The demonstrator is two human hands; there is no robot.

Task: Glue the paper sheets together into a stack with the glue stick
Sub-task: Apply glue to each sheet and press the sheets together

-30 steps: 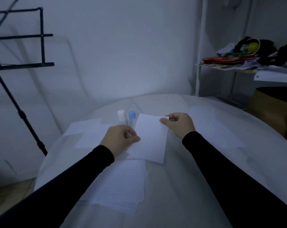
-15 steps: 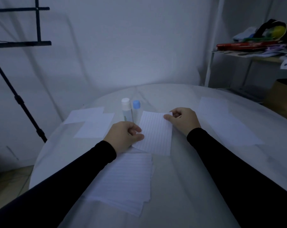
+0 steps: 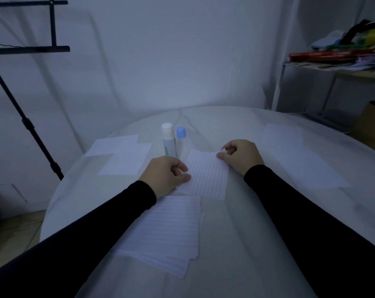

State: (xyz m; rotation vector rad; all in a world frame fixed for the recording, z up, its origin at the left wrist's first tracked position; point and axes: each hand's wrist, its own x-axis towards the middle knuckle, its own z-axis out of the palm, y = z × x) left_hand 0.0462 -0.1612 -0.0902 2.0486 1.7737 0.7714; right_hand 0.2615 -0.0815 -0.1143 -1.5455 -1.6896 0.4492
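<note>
The lined sheet [image 3: 205,175], thin, limp and easily creased, lies just right of the glue stick [image 3: 169,141]. The left hand [image 3: 166,176] pinches its near-left edge; the right hand [image 3: 240,157] pinches its far-right corner. Edges suit gripping best.

Black metal music stand [image 3: 25,49] at far left, off the round white table [image 3: 236,244], slanted leg running down to floor. White metal shelf rack [image 3: 287,67] beyond table's far right edge, loaded with flat red box [image 3: 324,55], black-and-yellow item [image 3: 369,34], loose papers. Brown cardboard box [image 3: 371,123] below shelf. Plain white wall [image 3: 171,50] behind.
</note>
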